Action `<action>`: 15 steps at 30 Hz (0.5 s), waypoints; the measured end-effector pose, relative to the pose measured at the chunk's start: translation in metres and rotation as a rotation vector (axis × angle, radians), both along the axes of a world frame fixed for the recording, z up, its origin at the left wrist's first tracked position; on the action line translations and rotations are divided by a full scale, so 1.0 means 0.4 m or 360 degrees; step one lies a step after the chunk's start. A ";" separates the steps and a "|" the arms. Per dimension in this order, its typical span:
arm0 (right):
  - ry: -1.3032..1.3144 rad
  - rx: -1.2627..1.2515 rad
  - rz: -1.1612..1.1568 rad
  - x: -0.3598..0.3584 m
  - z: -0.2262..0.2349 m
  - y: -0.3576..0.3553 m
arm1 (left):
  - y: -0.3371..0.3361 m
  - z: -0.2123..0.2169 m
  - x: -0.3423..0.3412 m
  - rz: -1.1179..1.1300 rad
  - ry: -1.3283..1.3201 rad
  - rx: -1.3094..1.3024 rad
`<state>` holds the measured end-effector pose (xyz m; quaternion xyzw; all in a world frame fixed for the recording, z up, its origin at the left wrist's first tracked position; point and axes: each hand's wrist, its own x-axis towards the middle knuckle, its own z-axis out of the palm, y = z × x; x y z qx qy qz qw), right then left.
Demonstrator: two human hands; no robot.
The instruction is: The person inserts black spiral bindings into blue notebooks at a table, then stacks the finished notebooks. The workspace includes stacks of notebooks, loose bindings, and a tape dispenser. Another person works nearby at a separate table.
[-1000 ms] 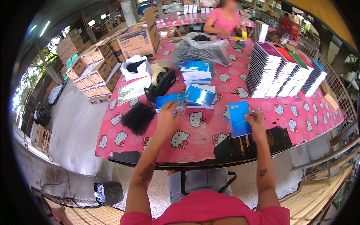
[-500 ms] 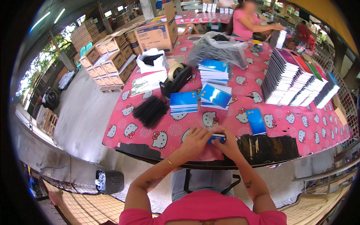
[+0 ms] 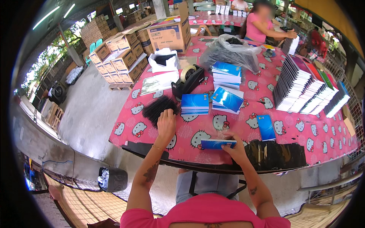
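My right hand (image 3: pixel 236 149) grips a small blue-covered notebook (image 3: pixel 213 144) by its right end, over the near table edge. The notebook is held with its long punched edge turned up. My left hand (image 3: pixel 167 123) is at the near right side of a pile of black spiral binding coils (image 3: pixel 156 108), its fingers pinched together on the coils. Just beyond lies a short stack of blue notebooks (image 3: pixel 195 102). To its right are a second stack (image 3: pixel 227 99) and a taller one (image 3: pixel 226 70) behind. A single blue notebook (image 3: pixel 266 127) lies flat to the right.
A black tape dispenser (image 3: pixel 188 81), a white bag of coils (image 3: pixel 163 60) and a large clear plastic bag (image 3: pixel 230 53) stand farther back. Tall notebook stacks (image 3: pixel 292 87) fill the right side. Cartons (image 3: pixel 169 36) stand at the back left. A co-worker (image 3: pixel 262 26) handles notebooks at the far right.
My left hand has left the notebook and moved left to the coil pile. My right hand keeps the notebook, which now shows its long edge. The view has shifted slightly.
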<state>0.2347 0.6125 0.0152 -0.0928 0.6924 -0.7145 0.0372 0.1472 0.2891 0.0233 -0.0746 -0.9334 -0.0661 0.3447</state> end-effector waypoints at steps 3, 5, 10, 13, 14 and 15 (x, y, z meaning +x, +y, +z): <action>0.0084 0.0135 0.0134 -0.003 -0.022 0.007 | -0.007 -0.008 0.015 -0.0046 0.0039 0.0028; 0.0129 0.0138 0.0151 -0.002 -0.014 0.006 | 0.009 0.007 0.037 -0.0034 0.0035 0.0139; -0.0028 0.0084 0.0078 0.023 0.022 0.011 | 0.079 0.078 0.137 -0.0254 -0.0018 0.0353; 0.0026 0.0234 0.0087 0.013 0.000 0.024 | 0.137 0.056 0.210 -0.0474 -0.0313 0.0626; 0.0031 0.0217 0.0090 0.013 0.001 0.025 | 0.148 0.046 0.226 -0.0548 -0.0395 0.0747; 0.0036 0.0200 0.0092 0.015 0.003 0.024 | 0.147 0.024 0.231 -0.0456 -0.0426 0.0723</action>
